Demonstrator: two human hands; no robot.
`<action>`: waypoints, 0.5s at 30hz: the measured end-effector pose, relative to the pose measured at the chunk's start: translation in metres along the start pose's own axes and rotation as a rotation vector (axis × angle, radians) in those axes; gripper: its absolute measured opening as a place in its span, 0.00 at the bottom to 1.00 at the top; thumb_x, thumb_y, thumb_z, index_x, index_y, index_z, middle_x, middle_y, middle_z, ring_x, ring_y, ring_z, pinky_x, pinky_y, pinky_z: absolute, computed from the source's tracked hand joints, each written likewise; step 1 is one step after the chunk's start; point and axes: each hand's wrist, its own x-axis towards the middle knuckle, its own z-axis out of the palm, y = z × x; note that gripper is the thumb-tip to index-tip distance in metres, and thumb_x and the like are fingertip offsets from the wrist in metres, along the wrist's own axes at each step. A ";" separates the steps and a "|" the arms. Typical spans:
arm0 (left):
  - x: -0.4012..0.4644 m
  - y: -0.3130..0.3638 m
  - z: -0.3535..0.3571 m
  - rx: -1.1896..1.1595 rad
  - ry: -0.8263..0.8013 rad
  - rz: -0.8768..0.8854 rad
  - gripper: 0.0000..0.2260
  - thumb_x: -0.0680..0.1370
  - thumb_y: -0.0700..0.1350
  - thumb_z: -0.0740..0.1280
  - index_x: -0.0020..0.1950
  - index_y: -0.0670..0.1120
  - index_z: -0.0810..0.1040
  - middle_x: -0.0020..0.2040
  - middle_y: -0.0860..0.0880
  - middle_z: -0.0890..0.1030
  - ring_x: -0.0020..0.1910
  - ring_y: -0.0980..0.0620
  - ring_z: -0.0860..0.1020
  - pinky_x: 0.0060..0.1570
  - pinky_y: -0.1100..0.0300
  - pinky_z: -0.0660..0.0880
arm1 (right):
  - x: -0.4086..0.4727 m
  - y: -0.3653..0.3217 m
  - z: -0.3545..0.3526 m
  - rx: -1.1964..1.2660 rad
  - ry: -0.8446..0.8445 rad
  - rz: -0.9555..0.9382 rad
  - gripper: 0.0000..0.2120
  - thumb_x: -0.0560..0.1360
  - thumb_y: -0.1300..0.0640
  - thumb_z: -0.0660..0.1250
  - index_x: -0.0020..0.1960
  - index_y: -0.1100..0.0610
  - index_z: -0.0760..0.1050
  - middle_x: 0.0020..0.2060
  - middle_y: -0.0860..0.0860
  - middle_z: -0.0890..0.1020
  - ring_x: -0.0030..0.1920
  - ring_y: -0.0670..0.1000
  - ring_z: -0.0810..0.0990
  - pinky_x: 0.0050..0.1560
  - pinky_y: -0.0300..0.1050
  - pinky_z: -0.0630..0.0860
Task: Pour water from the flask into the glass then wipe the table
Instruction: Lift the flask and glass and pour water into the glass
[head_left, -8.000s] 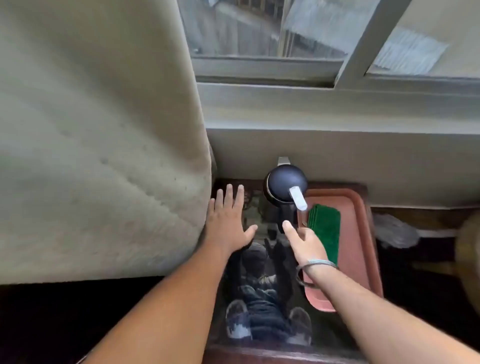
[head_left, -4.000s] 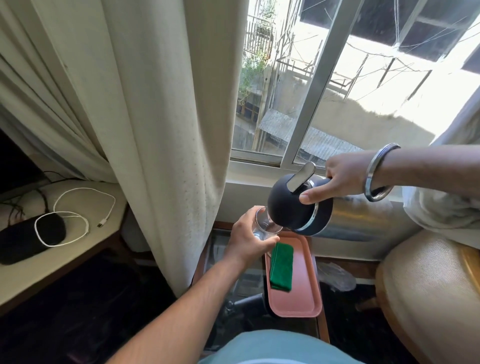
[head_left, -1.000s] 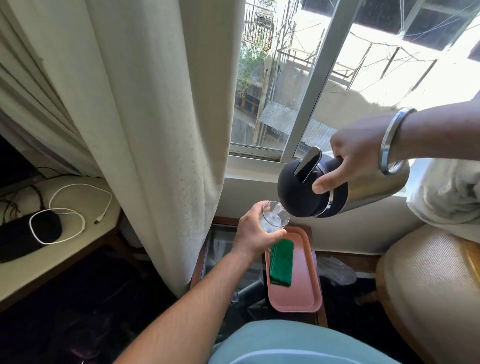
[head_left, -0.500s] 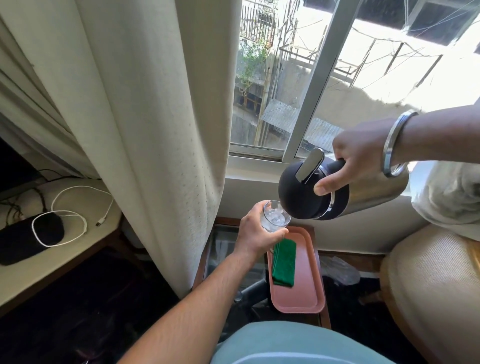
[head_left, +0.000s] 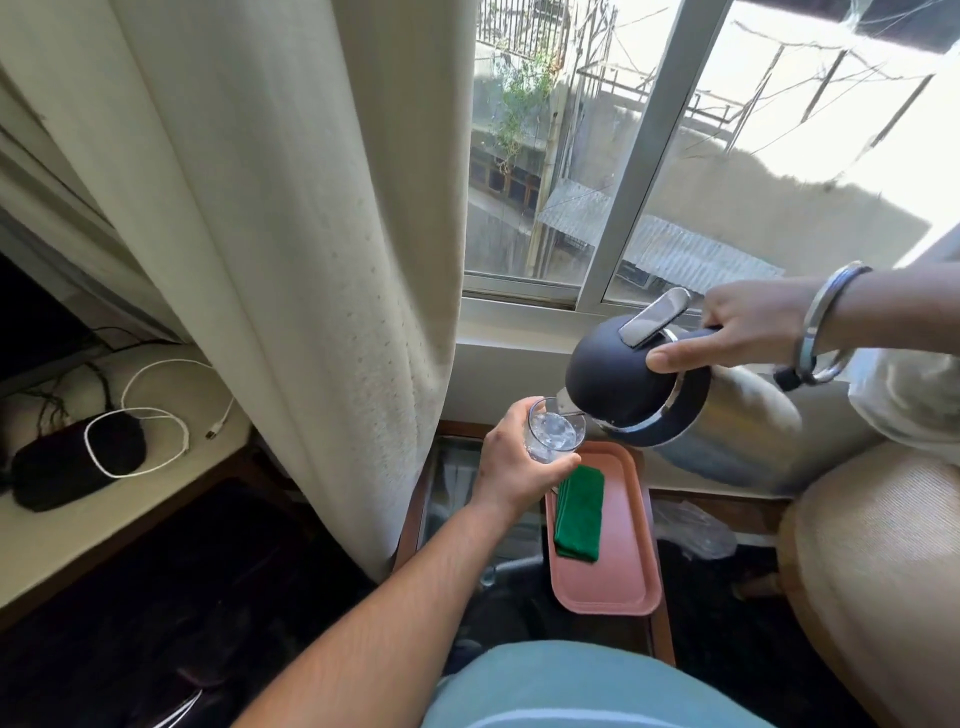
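Note:
My right hand (head_left: 748, 327) grips the handle of a steel flask (head_left: 670, 410) with a black domed lid, tipped steeply to the left. Its spout rests at the rim of a clear glass (head_left: 553, 430), which holds water. My left hand (head_left: 511, 462) is wrapped around the glass and holds it in the air above the small glass-topped table (head_left: 447, 483). A folded green cloth (head_left: 579, 512) lies on a pink tray (head_left: 618, 577) on that table, just below the glass.
A cream curtain (head_left: 291, 234) hangs close on the left of the table. A padded chair arm (head_left: 872, 561) stands at the right. The window sill (head_left: 514, 332) runs behind. A side shelf at far left carries a black device (head_left: 72, 462) and white cable.
The flask has dropped lower and tipped further, so its spout now meets the glass rim. My left hand holds the glass in nearly the same place.

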 end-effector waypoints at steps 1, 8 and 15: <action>0.000 -0.001 0.000 -0.001 0.004 -0.001 0.35 0.65 0.45 0.82 0.69 0.46 0.74 0.57 0.49 0.82 0.55 0.54 0.81 0.58 0.56 0.79 | -0.001 0.002 0.005 0.028 -0.004 0.003 0.36 0.55 0.18 0.57 0.23 0.52 0.58 0.18 0.46 0.61 0.22 0.49 0.59 0.29 0.46 0.57; -0.006 -0.016 -0.002 0.093 0.016 -0.060 0.33 0.65 0.50 0.82 0.67 0.52 0.74 0.56 0.55 0.82 0.52 0.58 0.81 0.50 0.67 0.77 | 0.001 0.019 0.056 0.312 0.021 -0.005 0.33 0.59 0.24 0.60 0.22 0.53 0.55 0.19 0.47 0.58 0.21 0.49 0.56 0.29 0.45 0.54; -0.016 -0.038 -0.009 0.180 0.068 -0.116 0.33 0.61 0.56 0.80 0.64 0.54 0.75 0.57 0.56 0.82 0.55 0.58 0.80 0.56 0.61 0.77 | 0.010 0.025 0.122 0.755 0.044 -0.003 0.41 0.55 0.17 0.61 0.26 0.59 0.66 0.21 0.49 0.57 0.23 0.50 0.55 0.23 0.41 0.68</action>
